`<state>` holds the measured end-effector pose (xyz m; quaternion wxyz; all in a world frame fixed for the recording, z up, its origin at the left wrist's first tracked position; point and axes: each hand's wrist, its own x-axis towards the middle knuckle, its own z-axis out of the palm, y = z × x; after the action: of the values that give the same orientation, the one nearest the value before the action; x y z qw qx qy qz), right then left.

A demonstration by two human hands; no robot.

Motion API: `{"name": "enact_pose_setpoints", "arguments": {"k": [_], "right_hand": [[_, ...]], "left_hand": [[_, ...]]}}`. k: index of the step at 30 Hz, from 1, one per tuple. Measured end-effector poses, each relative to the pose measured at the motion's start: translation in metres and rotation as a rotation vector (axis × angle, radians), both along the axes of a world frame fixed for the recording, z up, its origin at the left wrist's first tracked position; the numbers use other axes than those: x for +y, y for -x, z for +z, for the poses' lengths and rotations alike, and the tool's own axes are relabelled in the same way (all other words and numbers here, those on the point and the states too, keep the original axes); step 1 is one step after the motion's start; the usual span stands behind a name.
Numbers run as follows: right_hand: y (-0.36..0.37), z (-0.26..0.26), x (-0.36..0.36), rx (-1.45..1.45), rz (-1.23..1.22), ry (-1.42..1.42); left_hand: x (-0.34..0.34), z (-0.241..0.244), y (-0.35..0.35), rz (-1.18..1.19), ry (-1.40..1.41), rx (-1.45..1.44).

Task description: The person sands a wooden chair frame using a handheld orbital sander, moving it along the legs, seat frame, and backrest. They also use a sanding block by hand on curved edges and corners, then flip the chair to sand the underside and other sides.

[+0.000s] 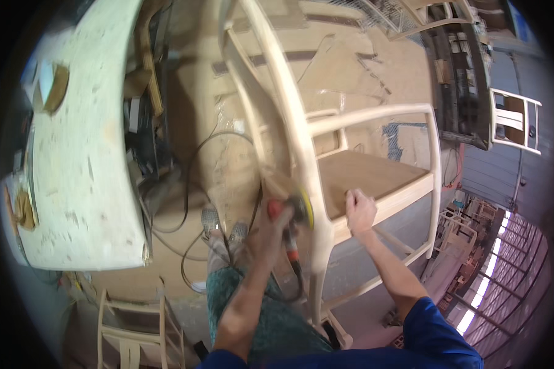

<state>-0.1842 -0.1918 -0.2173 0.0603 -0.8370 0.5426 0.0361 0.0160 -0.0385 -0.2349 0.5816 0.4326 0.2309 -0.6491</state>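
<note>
A pale wooden armchair frame with a brown seat panel lies before me, tipped from upright as far as the view shows. My left hand grips a red and black handheld power sander, blurred, whose yellow-edged pad is against or very near a long side post of the frame. My right hand is closed over the seat rail, fingers curled at the edge of the seat panel. A dark hose runs from the sander's lower end.
A paint-stained white workbench stands at left. Hoses loop over the cardboard-covered floor near my feet. Another wooden chair frame is at lower left, and a white-backed one at far right. A dark shelf or rack stands at upper right.
</note>
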Motion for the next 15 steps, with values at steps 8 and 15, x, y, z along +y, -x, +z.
{"name": "enact_pose_setpoints", "arguments": {"k": [8, 15], "right_hand": [[0.0, 0.007, -0.007, -0.078, -0.02, -0.085], [0.001, 0.004, -0.005, -0.115, 0.013, -0.034]], "left_hand": [[-0.027, 0.081, 0.031, -0.898, 0.233, -1.65], [-0.157, 0.071, -0.082, -0.822, -0.168, -1.727]]}}
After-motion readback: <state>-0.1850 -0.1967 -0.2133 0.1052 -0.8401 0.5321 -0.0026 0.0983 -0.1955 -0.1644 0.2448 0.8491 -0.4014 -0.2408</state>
